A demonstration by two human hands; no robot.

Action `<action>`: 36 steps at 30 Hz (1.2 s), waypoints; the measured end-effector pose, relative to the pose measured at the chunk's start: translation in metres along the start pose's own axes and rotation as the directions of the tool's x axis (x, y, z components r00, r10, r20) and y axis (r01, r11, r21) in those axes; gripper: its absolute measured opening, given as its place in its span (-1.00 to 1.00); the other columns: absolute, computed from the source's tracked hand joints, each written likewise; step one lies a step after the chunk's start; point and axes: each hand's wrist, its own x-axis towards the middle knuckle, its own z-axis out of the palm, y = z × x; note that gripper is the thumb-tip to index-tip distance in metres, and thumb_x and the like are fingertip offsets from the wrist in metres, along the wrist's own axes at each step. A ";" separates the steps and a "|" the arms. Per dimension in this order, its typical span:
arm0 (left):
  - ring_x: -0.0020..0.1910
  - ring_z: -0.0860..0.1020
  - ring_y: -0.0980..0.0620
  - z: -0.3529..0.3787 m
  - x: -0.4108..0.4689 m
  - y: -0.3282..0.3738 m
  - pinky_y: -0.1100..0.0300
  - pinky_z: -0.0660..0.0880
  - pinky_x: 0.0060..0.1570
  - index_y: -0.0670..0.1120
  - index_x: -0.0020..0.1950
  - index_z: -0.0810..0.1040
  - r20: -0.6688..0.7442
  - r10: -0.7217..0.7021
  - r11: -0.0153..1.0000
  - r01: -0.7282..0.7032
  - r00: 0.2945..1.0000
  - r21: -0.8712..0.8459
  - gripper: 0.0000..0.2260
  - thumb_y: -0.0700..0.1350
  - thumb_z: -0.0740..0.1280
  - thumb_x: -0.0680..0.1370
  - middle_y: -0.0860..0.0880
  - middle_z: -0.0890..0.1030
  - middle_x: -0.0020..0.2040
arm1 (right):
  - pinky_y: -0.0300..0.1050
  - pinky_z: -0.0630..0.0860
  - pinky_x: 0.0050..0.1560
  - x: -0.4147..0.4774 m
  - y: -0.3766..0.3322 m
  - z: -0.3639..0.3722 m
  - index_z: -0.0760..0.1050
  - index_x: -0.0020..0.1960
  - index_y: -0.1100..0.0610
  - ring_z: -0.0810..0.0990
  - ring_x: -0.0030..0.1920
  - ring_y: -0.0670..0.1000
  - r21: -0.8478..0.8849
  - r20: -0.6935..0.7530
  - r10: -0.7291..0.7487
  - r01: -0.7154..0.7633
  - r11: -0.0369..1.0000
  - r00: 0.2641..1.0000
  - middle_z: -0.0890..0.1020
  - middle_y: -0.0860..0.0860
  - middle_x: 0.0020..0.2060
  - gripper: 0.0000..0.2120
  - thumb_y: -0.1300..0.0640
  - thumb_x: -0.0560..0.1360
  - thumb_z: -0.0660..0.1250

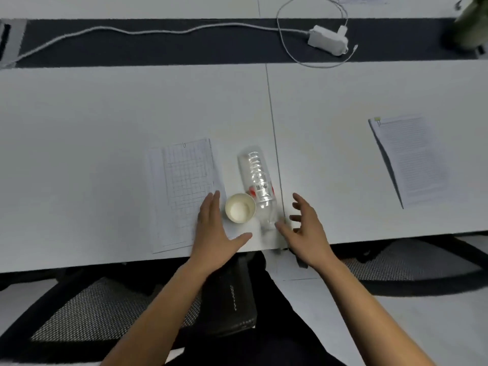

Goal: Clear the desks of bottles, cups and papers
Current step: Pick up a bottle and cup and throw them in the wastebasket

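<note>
Both hands spread, empty: left hand point(214, 229) flat on the gridded paper point(184, 191), right hand point(303, 228) at the bottle's point(260, 183) five o'clock.

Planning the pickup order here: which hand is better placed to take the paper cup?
Left. The left hand lies open right beside the paper cup, thumb reaching under it. The right hand is open on the far side of the lying bottle, which blocks its path.

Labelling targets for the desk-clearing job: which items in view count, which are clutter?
To clear:
plastic bottle, lying down
paper cup
grid sheets
printed document

Just lying about:
power adapter
white cable
plant
</note>
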 end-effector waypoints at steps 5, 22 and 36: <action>0.52 0.21 0.04 0.023 0.037 -0.007 0.05 0.27 0.45 0.05 0.59 0.12 0.029 0.142 0.987 -0.144 0.989 0.073 -0.16 -0.01 0.53 0.43 0.05 0.14 0.59 | -0.03 0.35 0.40 0.019 0.018 0.037 -0.12 0.62 0.01 0.27 0.51 0.02 0.006 0.029 0.083 -0.083 0.997 0.996 0.15 0.01 0.56 0.05 -0.14 0.41 0.51; 0.27 0.50 -0.02 -0.097 -0.062 0.035 -0.01 0.49 0.26 0.15 0.42 0.38 -0.423 -0.053 0.932 -0.107 0.905 -0.346 -0.33 -0.04 0.58 0.38 0.09 0.46 0.35 | -0.27 0.51 0.09 -0.044 -0.073 -0.035 0.49 0.32 -0.06 0.49 0.16 -0.28 0.275 -0.532 -0.106 0.290 0.917 0.840 0.47 -0.19 0.15 -0.64 -0.04 0.55 0.39; 0.25 0.51 0.05 -0.057 -0.100 0.059 -0.01 0.47 0.28 0.25 0.35 0.42 -0.119 0.235 0.906 -0.262 0.965 -0.333 -0.38 -0.07 0.58 0.39 0.28 0.46 0.26 | -0.36 0.49 0.20 -0.216 -0.019 -0.049 0.44 0.30 -0.17 0.56 0.25 -0.18 0.368 -0.793 0.091 0.355 0.860 0.602 0.60 -0.17 0.21 -0.66 0.00 0.54 0.34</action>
